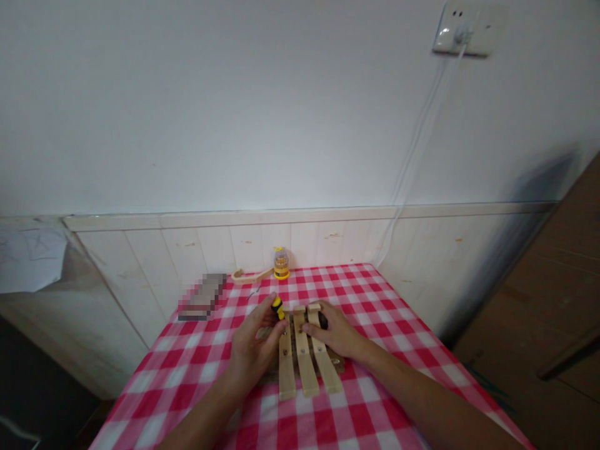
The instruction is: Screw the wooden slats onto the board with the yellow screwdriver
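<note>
Low in the head view, my left hand point(255, 340) is closed on a small screwdriver with a yellow and black handle point(278, 307), held above the left slat of a wooden piece. That piece has three pale slats point(305, 369) with screws in them, fanning toward me over a brownish base partly hidden beneath. My right hand point(335, 331) grips its far right part, the thumb pressed on the middle slat and the fingers round the right slat's far end. The screwdriver's tip is too small to make out.
A red and white checked cloth point(375, 400) covers the table. At its back stand a clear jar with yellow ends point(281, 264) and a curved wooden piece point(246, 278). A blurred-out flat object point(204, 297) lies left. A cardboard sheet point(539, 325) leans right.
</note>
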`<state>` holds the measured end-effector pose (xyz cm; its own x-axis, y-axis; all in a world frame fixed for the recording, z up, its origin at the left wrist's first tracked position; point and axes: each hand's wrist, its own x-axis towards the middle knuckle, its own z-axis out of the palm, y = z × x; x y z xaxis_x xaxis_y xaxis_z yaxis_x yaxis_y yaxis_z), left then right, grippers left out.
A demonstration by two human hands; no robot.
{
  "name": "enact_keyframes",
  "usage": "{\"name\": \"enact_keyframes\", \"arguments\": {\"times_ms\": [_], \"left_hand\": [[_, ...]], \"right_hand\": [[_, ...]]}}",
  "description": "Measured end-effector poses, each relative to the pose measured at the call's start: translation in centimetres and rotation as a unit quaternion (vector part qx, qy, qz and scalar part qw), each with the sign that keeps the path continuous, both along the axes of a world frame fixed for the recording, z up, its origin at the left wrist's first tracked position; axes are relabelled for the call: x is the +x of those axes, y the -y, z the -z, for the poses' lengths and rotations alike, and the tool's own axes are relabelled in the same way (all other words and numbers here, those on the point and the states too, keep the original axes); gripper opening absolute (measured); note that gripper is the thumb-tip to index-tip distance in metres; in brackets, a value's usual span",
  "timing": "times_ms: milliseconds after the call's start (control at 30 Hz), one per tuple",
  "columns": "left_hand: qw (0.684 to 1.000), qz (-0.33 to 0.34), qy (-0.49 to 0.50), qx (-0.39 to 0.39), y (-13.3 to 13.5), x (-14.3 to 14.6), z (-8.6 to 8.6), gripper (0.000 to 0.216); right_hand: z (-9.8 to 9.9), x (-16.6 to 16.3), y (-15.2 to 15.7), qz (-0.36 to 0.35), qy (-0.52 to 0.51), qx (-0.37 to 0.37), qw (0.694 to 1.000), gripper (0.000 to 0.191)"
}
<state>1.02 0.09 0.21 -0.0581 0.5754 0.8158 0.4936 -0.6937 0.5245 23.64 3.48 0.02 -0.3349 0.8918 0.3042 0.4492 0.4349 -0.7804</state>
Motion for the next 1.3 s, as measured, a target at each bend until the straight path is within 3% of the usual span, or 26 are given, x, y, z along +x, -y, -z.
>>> {"name": "enact_keyframes", "arguments": {"times_ms": [600,1033,1300], "left_hand": [[0.997,0.015,-0.001,-0.076,-0.4,0.0,0.1,0.057],[0.999,0.027,-0.032,-0.027,0.0,0.0,-0.3,0.057],[0.999,0.043,-0.004,-0.03,1.8,-0.2,-1.1,0.063]], "right_hand": [[-0.1,0.0,0.0,-0.001,0.015,0.008,1.0,0.02],[-0.4,0.0,0.2,-0.004,0.014,0.015,1.0,0.018],[-0.3,-0.1,0.2,-0.001,-0.002,-0.01,1.0,0.021]]}}
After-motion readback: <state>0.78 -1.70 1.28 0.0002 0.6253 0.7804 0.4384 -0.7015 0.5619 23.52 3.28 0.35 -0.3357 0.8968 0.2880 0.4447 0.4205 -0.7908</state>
